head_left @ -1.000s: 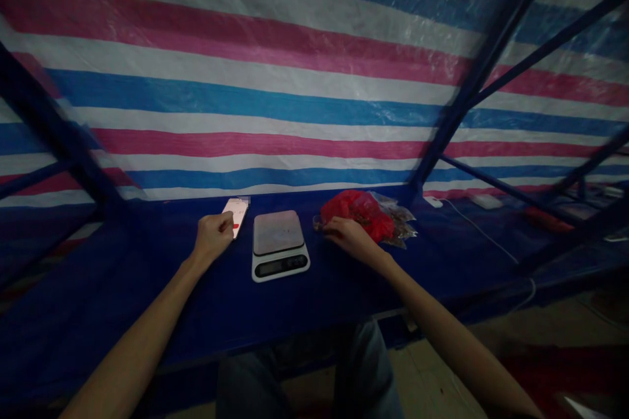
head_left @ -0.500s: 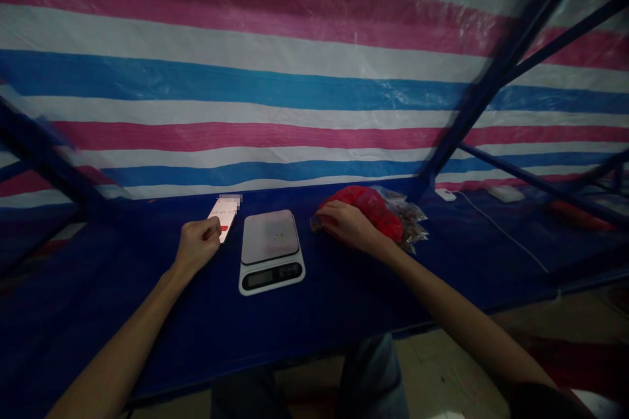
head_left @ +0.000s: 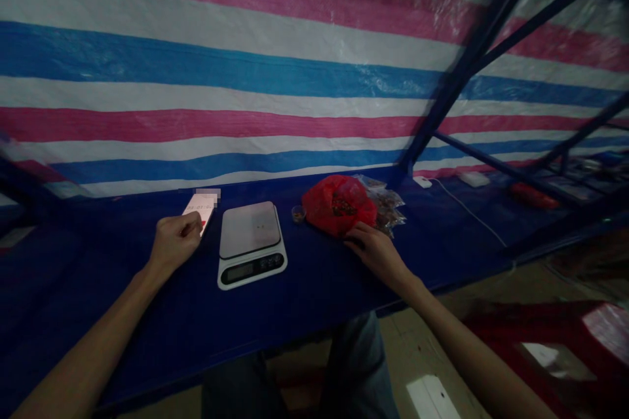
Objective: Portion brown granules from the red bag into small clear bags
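Note:
My left hand [head_left: 177, 239] is closed in a loose fist against the lower edge of a lit phone [head_left: 196, 208]; whether anything is inside the fist is hidden. At the front rim of a red plastic bag [head_left: 319, 209], my right hand [head_left: 376, 252] has thumb and fingers closed on the plastic. Small brown pieces [head_left: 344, 205] show in the bag's opening. Just left of the bag stands a small clear cup [head_left: 297, 213]. Between my hands lies a white kitchen scale [head_left: 251, 236] with a few tiny specks on its plate.
Several clear bags [head_left: 390, 206] of brown stuff lie behind the red bag. Farther right are a white plug [head_left: 421, 181] with a cable and a red packet [head_left: 533, 196]. A blue metal frame [head_left: 452, 75] and a striped sheet [head_left: 236, 91] bound the blue tabletop [head_left: 196, 334].
My right hand has left the small cup and moved right to the front of the red bag, uncovering its contents. The view has turned slightly right. My left hand stays by the phone.

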### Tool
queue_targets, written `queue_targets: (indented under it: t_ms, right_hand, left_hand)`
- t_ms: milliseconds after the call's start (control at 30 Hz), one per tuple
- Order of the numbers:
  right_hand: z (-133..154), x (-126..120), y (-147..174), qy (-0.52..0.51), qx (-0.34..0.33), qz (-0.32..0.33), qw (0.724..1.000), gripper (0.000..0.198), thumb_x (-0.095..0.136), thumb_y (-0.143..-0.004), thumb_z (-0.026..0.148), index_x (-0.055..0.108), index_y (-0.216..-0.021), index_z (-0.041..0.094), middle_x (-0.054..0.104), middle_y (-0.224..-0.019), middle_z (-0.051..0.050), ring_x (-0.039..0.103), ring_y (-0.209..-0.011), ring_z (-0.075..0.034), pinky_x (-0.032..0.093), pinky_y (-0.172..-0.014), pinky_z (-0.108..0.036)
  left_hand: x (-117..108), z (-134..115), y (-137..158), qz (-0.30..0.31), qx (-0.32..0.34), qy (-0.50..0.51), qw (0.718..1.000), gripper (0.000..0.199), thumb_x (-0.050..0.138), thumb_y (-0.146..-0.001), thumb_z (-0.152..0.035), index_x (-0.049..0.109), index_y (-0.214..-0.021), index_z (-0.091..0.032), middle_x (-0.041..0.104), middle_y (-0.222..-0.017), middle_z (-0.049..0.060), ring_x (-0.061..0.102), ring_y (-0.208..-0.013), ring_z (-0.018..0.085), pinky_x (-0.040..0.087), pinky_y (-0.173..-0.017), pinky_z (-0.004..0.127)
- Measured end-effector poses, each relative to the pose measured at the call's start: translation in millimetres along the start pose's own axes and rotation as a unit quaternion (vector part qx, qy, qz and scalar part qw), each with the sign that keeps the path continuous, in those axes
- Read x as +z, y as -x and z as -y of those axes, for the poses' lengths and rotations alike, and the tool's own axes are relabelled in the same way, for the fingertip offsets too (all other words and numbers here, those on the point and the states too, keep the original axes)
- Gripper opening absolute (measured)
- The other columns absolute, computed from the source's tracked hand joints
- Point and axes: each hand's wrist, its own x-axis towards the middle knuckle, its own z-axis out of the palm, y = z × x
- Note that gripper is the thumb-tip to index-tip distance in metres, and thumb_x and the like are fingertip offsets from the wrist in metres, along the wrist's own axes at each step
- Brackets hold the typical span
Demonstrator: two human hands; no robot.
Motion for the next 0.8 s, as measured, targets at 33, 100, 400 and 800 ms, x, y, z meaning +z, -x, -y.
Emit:
queue_targets:
  t_ms: [33, 100, 400, 800]
  right_hand:
    - [2.4, 2.5, -2.0, 0.012, -0.002, 0.001, 1.0, 0.013, 0.058, -0.096, 0.016, 0.071, -0.097, 0.019, 0.068, -0.1, -0.006, 0.068, -0.086, -0.019, 0.05, -0.076, -0.029]
    - [9.4, 2.7, -6.4, 0.026, -0.016, 0.008, 1.0, 0.013, 0.058, -0.096, 0.015, 0.07, -0.093, 0.019, 0.068, -0.098, -0.006, 0.067, -0.083, -0.018, 0.049, -0.073, -0.027]
    - [61.5, -9.8, -75.8, -0.085, -0.083, -0.094, 0.989, 0.008, 0.062, -0.092, 0.015, 0.07, -0.093, 0.016, 0.073, -0.09, -0.006, 0.066, -0.082, -0.017, 0.047, -0.077, -0.027]
    - [29.6, -42.4, -78.8, -0.004, -0.068, -0.033, 0.997, 0.022, 0.056, -0.092, 0.012, 0.076, -0.102, 0.016, 0.077, -0.102, -0.011, 0.071, -0.09, -0.021, 0.049, -0.084, -0.029]
  left_hand:
    - [-0.9, -0.2, -0.3, 0.004, 0.01, 0.009, 1.0, 0.02, 0.048, -0.068, -0.02, 0.049, -0.048, -0.017, 0.036, -0.044, -0.004, 0.038, -0.041, 0.008, 0.03, -0.05, 0.023]
    - [-3.1, 0.5, -1.7, 0.001, 0.026, 0.022, 0.999, 0.02, 0.047, -0.068, -0.019, 0.047, -0.048, -0.017, 0.034, -0.044, -0.004, 0.036, -0.041, 0.008, 0.028, -0.049, 0.024]
    - [-7.0, 7.5, -3.7, -0.03, 0.013, 0.017, 0.999, 0.018, 0.044, -0.066, -0.018, 0.043, -0.048, -0.018, 0.032, -0.044, -0.004, 0.036, -0.043, 0.009, 0.025, -0.052, 0.026]
    - [-18.1, 28.1, -4.8, -0.074, -0.009, 0.008, 0.997, 0.016, 0.044, -0.068, -0.018, 0.041, -0.051, -0.019, 0.031, -0.048, -0.004, 0.035, -0.046, 0.01, 0.024, -0.054, 0.027]
